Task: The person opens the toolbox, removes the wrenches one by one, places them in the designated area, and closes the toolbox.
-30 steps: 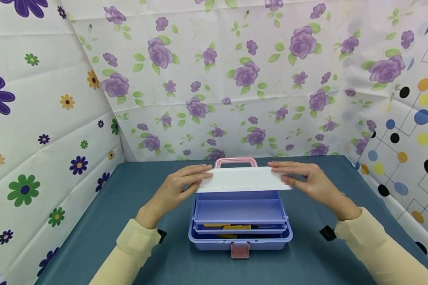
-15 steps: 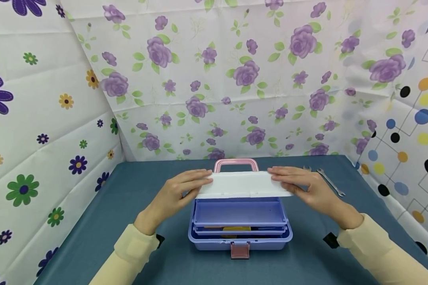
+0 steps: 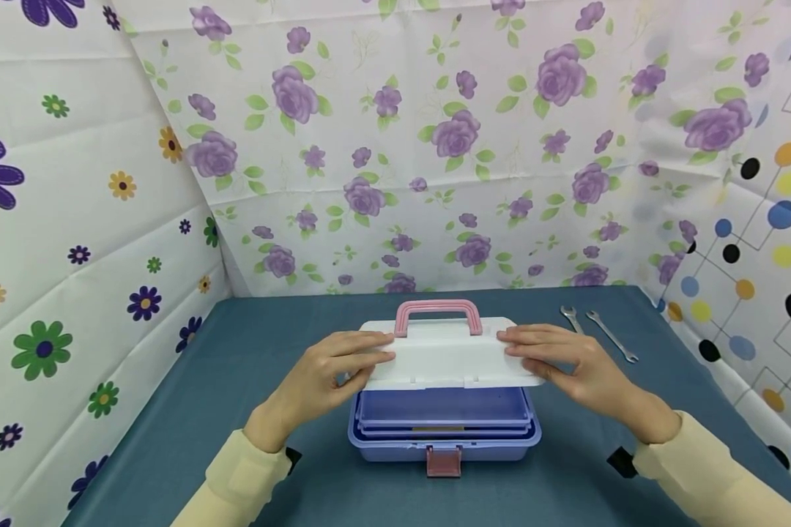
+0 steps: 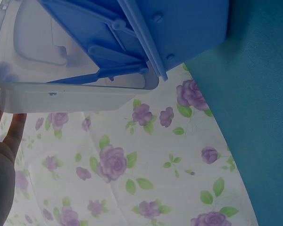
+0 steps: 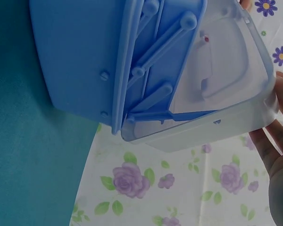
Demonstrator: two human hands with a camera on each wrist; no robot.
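Observation:
A blue toolbox [image 3: 444, 448] stands at the middle of the table, its pink latch [image 3: 444, 462] hanging down in front. Its white translucent lid [image 3: 448, 362], topped by a pink handle [image 3: 438, 307], is tilted partway down over the stepped blue trays [image 3: 443, 406]. My left hand [image 3: 332, 380] holds the lid's left end, fingers along the top and thumb at the side. At the right end, my right hand [image 3: 573, 366] holds it likewise. Blue hinge arms [image 5: 167, 42] join trays and lid in the right wrist view. A yellow strip shows in the lower tray.
Two metal wrenches, one open-ended wrench [image 3: 613, 337] and another wrench [image 3: 570, 318] beside it, lie behind my right hand on the blue-green tablecloth [image 3: 290, 322]. Flower-printed cloth [image 3: 369, 146] hangs at the back, with patterned cloths on both sides.
Both hands have brought the lid down and toward me, and the handle has swung into fuller view. The trays have folded lower into the box. The wrenches have come into sight.

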